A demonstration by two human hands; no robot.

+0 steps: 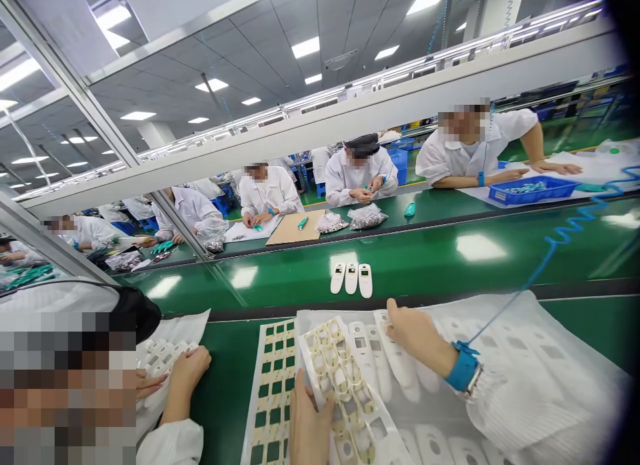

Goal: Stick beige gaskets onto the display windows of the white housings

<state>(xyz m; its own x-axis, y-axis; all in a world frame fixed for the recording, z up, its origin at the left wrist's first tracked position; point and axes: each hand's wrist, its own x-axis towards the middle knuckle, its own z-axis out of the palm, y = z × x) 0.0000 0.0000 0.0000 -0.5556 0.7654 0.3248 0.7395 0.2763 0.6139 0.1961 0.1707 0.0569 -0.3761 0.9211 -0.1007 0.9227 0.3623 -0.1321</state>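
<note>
**Two hands among white plastic shells at a green bench**

A glossy green conveyor belt runs across the middle of the view, smooth enough to mirror the ceiling lights. On it stand three small white oblong plastic shells, side by side and upright, each with a small dark window.

Nearer the wearer, a clear crinkled plastic bag covers the green bench top, with rows of more white rounded shells lying on and under it.

Left of the bag lies a flat white die-cut sheet with square green cut-outs, arranged in a grid.

The left hand grips the lower edge of a cream-coloured sheet of punched, lattice-like adhesive pads, fingers closed on it; the sheet rests tilted across the die-cut sheet and the bag.

The right hand reaches forward over the bag, fingers curled around the top of one long white plastic shell lying among the others. A blue wrist strap sits on that wrist, its coiled blue cord rising to the right.

At lower left, a co-worker's hand rests on similar white shells.
</note>
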